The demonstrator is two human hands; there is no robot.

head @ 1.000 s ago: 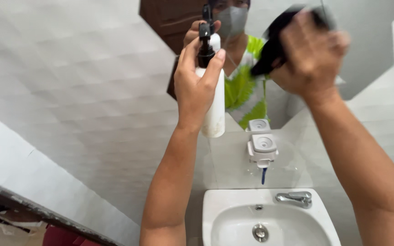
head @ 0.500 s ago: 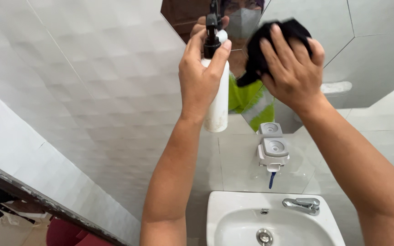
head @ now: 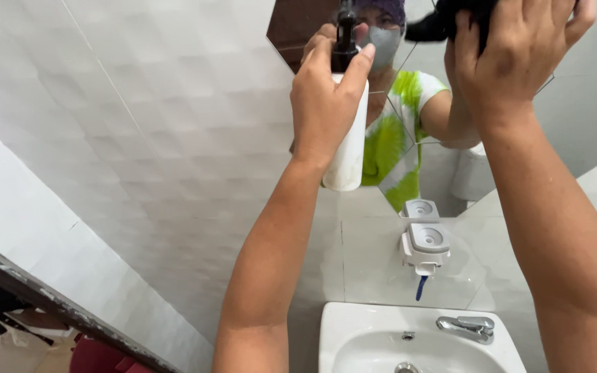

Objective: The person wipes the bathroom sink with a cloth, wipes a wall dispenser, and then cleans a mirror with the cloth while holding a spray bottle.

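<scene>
My left hand (head: 326, 103) grips a white spray bottle (head: 349, 148) with a black nozzle, held upright in front of the wall mirror (head: 568, 117). A fingertip rests on the nozzle head. My right hand (head: 513, 52) is raised at the top right and presses a black cloth (head: 443, 21) against the mirror glass; most of the cloth is hidden behind the hand and the frame edge. The mirror reflects a person in a green and white shirt with both arms up.
A white wall-mounted holder (head: 424, 245) with a blue-handled item hanging below it sits under the mirror. Below is a white washbasin (head: 354, 331) with a chrome tap (head: 468, 326). White tiles cover the wall at the left; a dark ledge (head: 50, 304) runs along the lower left.
My right hand has moved up and to the right with the black cloth, toward the top edge. The bottle in my left hand shifted slightly right. The view has tilted a little.
</scene>
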